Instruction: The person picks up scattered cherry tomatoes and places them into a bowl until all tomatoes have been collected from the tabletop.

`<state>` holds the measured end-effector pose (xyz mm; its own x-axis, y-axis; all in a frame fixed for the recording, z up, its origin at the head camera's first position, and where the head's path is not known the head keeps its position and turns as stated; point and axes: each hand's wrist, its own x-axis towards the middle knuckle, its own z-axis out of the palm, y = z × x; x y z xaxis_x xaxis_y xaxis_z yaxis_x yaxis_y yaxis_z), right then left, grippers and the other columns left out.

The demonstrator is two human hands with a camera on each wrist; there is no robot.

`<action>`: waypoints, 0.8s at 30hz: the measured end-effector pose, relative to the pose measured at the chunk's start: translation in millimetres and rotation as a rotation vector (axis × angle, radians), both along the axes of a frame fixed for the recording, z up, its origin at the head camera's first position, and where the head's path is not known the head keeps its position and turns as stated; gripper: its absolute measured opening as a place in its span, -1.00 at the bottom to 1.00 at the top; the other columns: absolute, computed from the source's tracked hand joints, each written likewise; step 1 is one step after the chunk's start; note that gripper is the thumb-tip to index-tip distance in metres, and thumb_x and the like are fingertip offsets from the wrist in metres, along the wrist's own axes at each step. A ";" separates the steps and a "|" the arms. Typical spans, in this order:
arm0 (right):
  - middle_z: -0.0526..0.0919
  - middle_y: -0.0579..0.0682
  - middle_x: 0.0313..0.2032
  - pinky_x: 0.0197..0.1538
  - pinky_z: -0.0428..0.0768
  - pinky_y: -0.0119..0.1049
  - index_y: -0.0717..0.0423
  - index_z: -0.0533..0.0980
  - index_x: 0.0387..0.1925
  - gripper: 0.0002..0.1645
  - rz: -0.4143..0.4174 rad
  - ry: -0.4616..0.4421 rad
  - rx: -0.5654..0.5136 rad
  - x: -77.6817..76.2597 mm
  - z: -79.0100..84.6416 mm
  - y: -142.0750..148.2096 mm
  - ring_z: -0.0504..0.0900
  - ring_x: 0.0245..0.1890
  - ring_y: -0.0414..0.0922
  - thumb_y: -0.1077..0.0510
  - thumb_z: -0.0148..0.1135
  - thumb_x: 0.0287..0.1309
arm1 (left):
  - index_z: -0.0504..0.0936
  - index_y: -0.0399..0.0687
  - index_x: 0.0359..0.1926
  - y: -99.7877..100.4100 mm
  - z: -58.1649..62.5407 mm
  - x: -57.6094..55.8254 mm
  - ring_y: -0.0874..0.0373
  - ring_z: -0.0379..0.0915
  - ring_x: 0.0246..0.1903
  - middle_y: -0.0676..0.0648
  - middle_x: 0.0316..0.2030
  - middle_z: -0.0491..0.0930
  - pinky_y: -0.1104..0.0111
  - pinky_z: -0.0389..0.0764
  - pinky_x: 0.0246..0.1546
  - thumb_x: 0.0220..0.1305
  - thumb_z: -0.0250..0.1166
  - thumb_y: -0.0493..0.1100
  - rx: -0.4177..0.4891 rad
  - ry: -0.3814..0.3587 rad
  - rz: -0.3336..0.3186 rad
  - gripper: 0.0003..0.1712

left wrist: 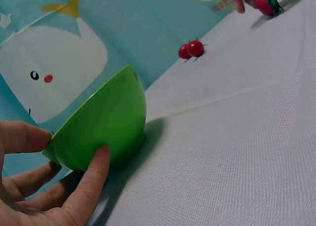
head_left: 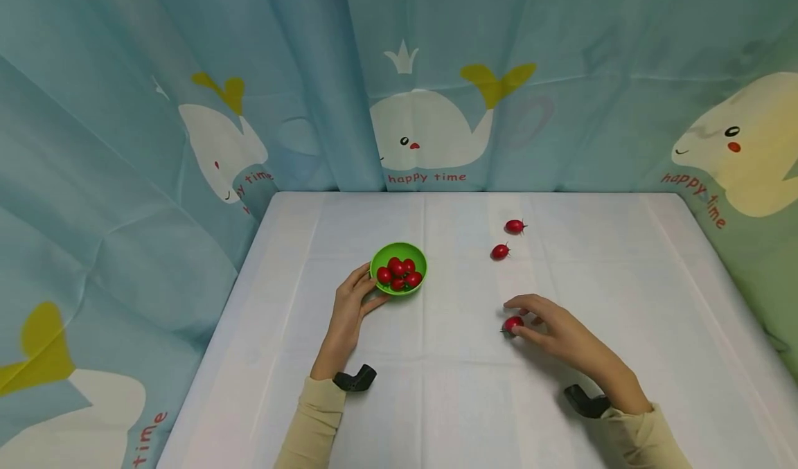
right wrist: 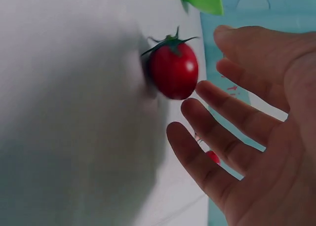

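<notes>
A green bowl (head_left: 420, 254) holds several red cherry tomatoes (head_left: 397, 268). My left hand (head_left: 348, 311) is at the bowl's left side and holds it, with fingertips at the rim and wall in the left wrist view. My right hand (head_left: 557, 332) hovers around a single cherry tomato (right wrist: 174, 70) with a green stem, which lies on the white cloth. In the right wrist view the fingers are spread and loosely bent, with the tomato beside the fingertips and not pinched. Contact with it is hard to tell.
Two more cherry tomatoes, a nearer one (head_left: 500, 251) and a farther one (head_left: 514, 226), lie toward the back of the white-covered table (head_left: 461, 400). A blue curtain (head_left: 312, 53) with whale prints hangs behind and to the left of it.
</notes>
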<state>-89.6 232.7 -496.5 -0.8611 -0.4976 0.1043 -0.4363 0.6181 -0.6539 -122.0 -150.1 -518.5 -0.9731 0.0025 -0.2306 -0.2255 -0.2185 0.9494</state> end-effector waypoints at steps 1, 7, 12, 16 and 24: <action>0.62 -0.07 0.05 -0.05 0.71 -0.32 0.05 0.52 0.12 -0.52 0.005 -0.002 -0.005 0.0 -2.2 1.5 0.56 -0.09 -0.21 0.19 0.40 0.15 | 0.36 0.05 0.39 0.1 -0.3 0.1 -0.04 0.37 0.33 -0.10 0.36 0.36 0.22 0.69 0.11 0.48 0.10 -0.15 0.002 -0.001 0.001 -0.50; 0.65 -0.07 0.01 -0.08 0.70 -0.37 0.07 0.55 0.08 -0.55 0.021 0.026 0.014 -1.6 -13.8 9.0 0.58 -0.11 -0.20 0.23 0.40 0.13 | 0.39 0.06 0.37 0.9 -0.4 0.0 0.01 0.39 0.32 -0.07 0.35 0.39 0.27 0.70 0.09 0.47 0.12 -0.15 -0.003 -0.005 0.008 -0.52; 0.66 -0.13 -0.03 -0.12 0.70 -0.39 0.04 0.56 0.06 -0.56 0.055 0.053 0.025 -6.3 -18.2 11.9 0.59 -0.11 -0.21 0.26 0.41 0.11 | 0.37 0.05 0.38 1.4 0.5 0.5 0.01 0.38 0.32 -0.08 0.37 0.37 0.26 0.71 0.08 0.48 0.09 -0.17 -0.018 -0.005 0.009 -0.51; 0.65 -0.17 -0.04 -0.12 0.69 -0.38 0.01 0.57 0.05 -0.56 0.092 0.058 0.058 -12.1 -17.7 12.4 0.57 -0.12 -0.20 0.29 0.40 0.11 | 0.38 0.05 0.37 1.4 0.1 0.3 0.04 0.38 0.32 -0.07 0.36 0.38 0.26 0.71 0.09 0.48 0.10 -0.18 -0.011 -0.011 0.009 -0.52; 0.63 -0.27 -0.14 -0.10 0.64 -0.40 -0.08 0.55 0.00 -0.62 0.144 -0.049 0.128 -25.1 -7.8 7.3 0.54 -0.19 -0.30 0.19 0.41 0.14 | 0.39 0.08 0.36 1.2 -1.1 -2.2 0.05 0.41 0.29 -0.05 0.33 0.40 0.26 0.70 0.10 0.47 0.10 -0.16 -0.013 -0.008 0.009 -0.53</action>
